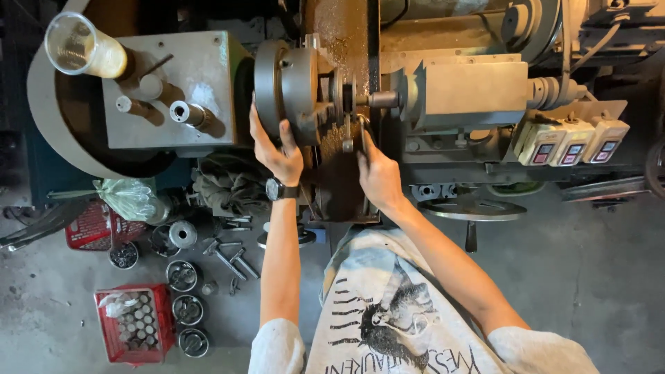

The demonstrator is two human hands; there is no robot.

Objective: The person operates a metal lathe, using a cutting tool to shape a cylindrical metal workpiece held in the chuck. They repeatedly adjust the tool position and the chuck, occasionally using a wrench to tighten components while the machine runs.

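Observation:
I look down on a metal lathe. My left hand, with a black watch on the wrist, grips the rim of the round steel chuck. My right hand is closed around a slim metal tool handle that reaches up to the workpiece area just right of the chuck. A short dark shaft runs from the chuck toward the grey tailstock block. What sits between the chuck jaws is partly hidden by my fingers.
The grey headstock carries levers and a clear plastic cup. A switch box sits at right, a handwheel below. On the floor lie red baskets, several tins of small parts and loose wrenches.

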